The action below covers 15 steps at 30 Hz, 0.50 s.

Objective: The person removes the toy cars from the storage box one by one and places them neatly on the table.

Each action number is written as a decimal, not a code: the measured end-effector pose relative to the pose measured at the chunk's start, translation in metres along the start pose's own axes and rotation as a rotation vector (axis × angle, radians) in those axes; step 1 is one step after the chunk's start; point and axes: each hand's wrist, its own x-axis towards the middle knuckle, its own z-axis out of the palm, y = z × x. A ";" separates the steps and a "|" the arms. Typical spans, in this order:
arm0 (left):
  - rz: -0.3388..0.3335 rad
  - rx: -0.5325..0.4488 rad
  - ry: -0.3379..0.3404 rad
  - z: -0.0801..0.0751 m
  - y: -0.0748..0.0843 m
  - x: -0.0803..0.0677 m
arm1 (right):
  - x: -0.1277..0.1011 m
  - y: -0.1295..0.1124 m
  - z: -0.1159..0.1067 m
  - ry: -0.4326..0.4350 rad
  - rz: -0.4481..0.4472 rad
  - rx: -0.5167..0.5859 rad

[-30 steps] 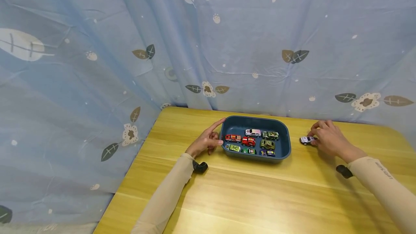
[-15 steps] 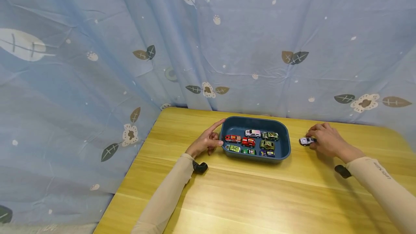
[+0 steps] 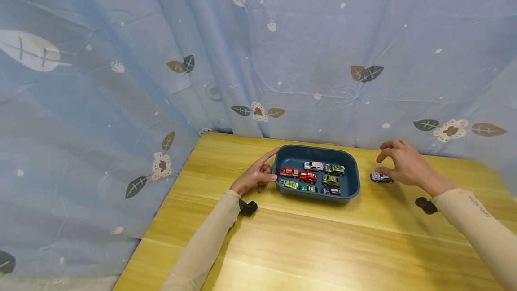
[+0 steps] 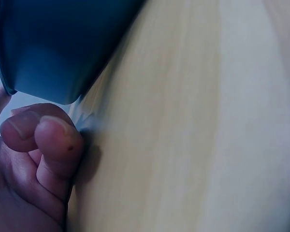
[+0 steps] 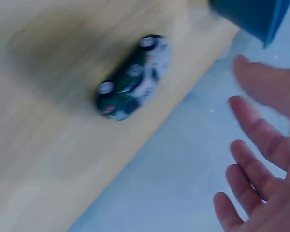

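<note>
A dark blue tray (image 3: 356, 178) holding several toy cars sits on the wooden table (image 3: 307, 246). My left hand (image 3: 258, 175) rests against the tray's left end, index finger along its corner and thumb on the side; the tray wall (image 4: 53, 48) shows above the curled fingers (image 4: 43, 140). A white and dark green toy car (image 3: 380, 177) stands alone on the table right of the tray. My right hand (image 3: 404, 165) hovers just above and right of this car (image 5: 133, 84), fingers (image 5: 253, 159) spread and holding nothing.
A blue curtain (image 3: 258, 57) printed with leaves and flowers hangs close behind the table's far edge. Small black wrist cameras (image 3: 247, 207) sit by each forearm. Bare tabletop stretches in front of the tray toward me.
My right hand let go of the white toy car, lifted and opened its fingers. The car stays on the table. The left hand has not moved.
</note>
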 end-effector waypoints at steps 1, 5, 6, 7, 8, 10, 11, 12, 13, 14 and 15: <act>-0.001 0.001 0.001 -0.001 0.000 0.000 | 0.003 -0.003 -0.002 0.030 -0.006 0.008; -0.003 0.001 0.000 -0.002 0.002 0.000 | 0.018 -0.018 -0.006 0.112 -0.042 0.052; -0.003 -0.001 0.000 -0.002 0.002 -0.001 | 0.022 -0.023 -0.007 0.119 -0.053 0.071; -0.006 -0.003 -0.001 -0.002 0.002 -0.001 | 0.026 -0.028 -0.007 0.124 -0.063 0.087; -0.008 -0.005 -0.002 -0.002 0.003 -0.001 | 0.030 -0.034 -0.007 0.123 -0.071 0.103; -0.011 -0.014 -0.004 -0.002 0.003 -0.001 | 0.038 -0.048 -0.006 0.111 -0.079 0.136; -0.012 -0.016 -0.006 -0.002 0.003 -0.002 | 0.042 -0.055 -0.005 0.097 -0.077 0.156; -0.013 -0.018 -0.008 -0.002 0.003 -0.002 | 0.047 -0.061 -0.004 0.082 -0.077 0.177; -0.012 -0.018 -0.012 -0.002 0.003 -0.002 | 0.051 -0.068 -0.002 0.067 -0.077 0.190; -0.010 -0.018 -0.013 -0.001 0.002 -0.002 | 0.055 -0.074 0.000 0.050 -0.078 0.205; -0.006 -0.014 -0.015 -0.001 0.002 -0.002 | 0.060 -0.080 0.002 0.035 -0.083 0.217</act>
